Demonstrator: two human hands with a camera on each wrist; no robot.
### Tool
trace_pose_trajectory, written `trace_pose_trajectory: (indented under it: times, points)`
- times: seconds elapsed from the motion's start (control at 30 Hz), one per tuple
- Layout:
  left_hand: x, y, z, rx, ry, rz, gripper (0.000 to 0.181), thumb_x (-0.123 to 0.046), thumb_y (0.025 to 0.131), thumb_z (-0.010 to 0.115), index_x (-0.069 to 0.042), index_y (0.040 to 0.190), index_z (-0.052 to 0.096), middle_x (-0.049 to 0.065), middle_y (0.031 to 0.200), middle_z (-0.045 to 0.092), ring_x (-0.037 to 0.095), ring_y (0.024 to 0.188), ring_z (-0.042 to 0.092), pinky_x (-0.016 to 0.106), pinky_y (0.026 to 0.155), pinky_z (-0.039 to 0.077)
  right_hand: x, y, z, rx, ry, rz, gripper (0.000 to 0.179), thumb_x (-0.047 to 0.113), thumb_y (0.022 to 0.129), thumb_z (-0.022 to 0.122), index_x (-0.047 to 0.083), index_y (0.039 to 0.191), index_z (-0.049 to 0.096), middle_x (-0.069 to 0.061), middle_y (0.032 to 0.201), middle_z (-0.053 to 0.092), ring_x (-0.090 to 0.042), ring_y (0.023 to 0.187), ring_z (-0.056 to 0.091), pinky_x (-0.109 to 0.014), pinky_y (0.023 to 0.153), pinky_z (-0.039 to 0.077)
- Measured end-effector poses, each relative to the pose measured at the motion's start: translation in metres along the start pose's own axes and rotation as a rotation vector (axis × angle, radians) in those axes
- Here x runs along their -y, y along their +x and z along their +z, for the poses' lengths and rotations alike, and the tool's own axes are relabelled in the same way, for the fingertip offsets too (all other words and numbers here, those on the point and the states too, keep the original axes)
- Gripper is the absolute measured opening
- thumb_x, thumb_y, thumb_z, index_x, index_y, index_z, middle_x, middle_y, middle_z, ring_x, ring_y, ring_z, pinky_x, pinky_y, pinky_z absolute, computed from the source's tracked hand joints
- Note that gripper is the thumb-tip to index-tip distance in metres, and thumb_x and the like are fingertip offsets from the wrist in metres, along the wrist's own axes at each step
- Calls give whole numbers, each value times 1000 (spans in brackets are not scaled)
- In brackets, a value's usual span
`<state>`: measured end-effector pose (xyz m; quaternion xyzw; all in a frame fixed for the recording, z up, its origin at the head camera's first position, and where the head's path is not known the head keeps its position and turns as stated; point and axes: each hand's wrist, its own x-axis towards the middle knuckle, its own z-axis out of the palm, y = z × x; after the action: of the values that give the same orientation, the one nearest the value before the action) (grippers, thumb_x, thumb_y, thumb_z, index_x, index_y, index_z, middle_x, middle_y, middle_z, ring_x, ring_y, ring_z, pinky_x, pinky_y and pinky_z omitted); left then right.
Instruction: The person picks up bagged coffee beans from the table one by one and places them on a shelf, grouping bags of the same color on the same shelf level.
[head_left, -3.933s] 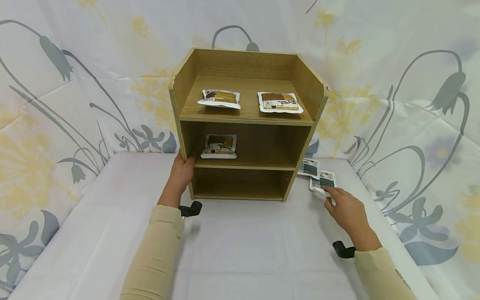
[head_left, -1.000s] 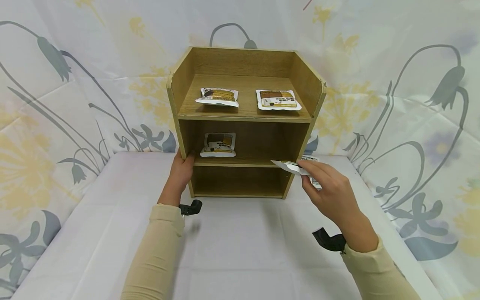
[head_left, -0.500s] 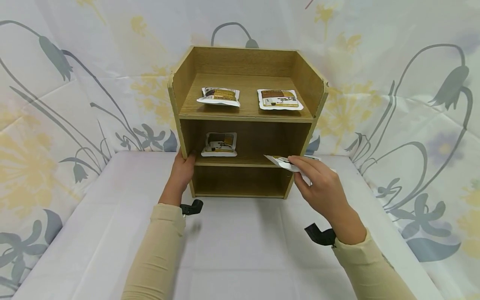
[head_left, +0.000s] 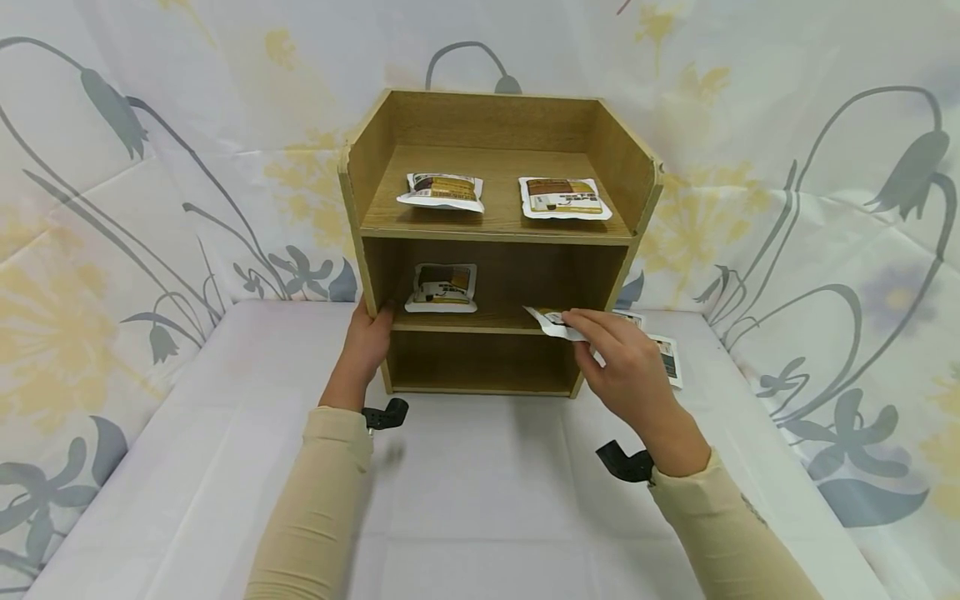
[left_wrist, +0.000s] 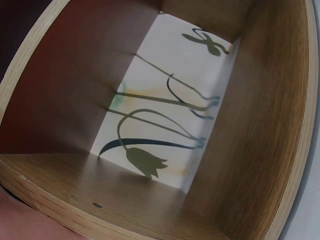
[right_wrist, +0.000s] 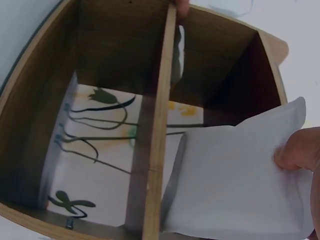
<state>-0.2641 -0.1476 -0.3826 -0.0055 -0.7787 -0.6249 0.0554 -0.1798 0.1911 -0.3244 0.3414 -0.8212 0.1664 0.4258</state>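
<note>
A small three-tier wooden shelf (head_left: 498,235) stands on the white-covered table. My left hand (head_left: 365,343) grips its left side panel at the middle board, thumb in front. At the right of the middle compartment's opening, my right hand (head_left: 626,358) pinches a flat white food packet (head_left: 553,323) by its near edge. In the right wrist view the pale back of the packet (right_wrist: 235,175) faces the camera, thumb on it, its far edge reaching into the compartment. Another packet (head_left: 442,288) lies at the left of that tier.
Two more packets, one on the left (head_left: 444,191) and one on the right (head_left: 566,198), lie on the top tier. Beside the shelf's right side, a packet (head_left: 667,360) and a partly hidden packet (head_left: 630,317) lie on the table (head_left: 465,483). A flower-patterned cloth hangs behind.
My right hand has lifted a packet from the table at right and carried it left to the middle compartment's opening. My left hand has stayed on the shelf's side.
</note>
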Motion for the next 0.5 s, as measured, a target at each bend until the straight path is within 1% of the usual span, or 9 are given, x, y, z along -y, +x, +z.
trace_pose_trajectory:
  times: [0.27, 0.5]
  points:
    - [1, 1, -1, -3, -2, 4, 53, -31, 103, 38, -20, 153, 24, 17, 151, 35, 35, 139, 36, 53, 115, 28, -1, 1, 10, 10, 0, -21, 38, -8, 78, 67, 2, 115, 69, -16, 110, 70, -33, 95, 67, -45, 78, 55]
    - [2, 1, -1, -5, 0, 6, 52, -30, 103, 38, -18, 152, 26, 19, 149, 37, 36, 136, 39, 53, 113, 29, -3, 0, 18, 33, -9, -23, 35, -6, 79, 67, 1, 112, 71, -15, 110, 70, -33, 97, 66, -45, 81, 54]
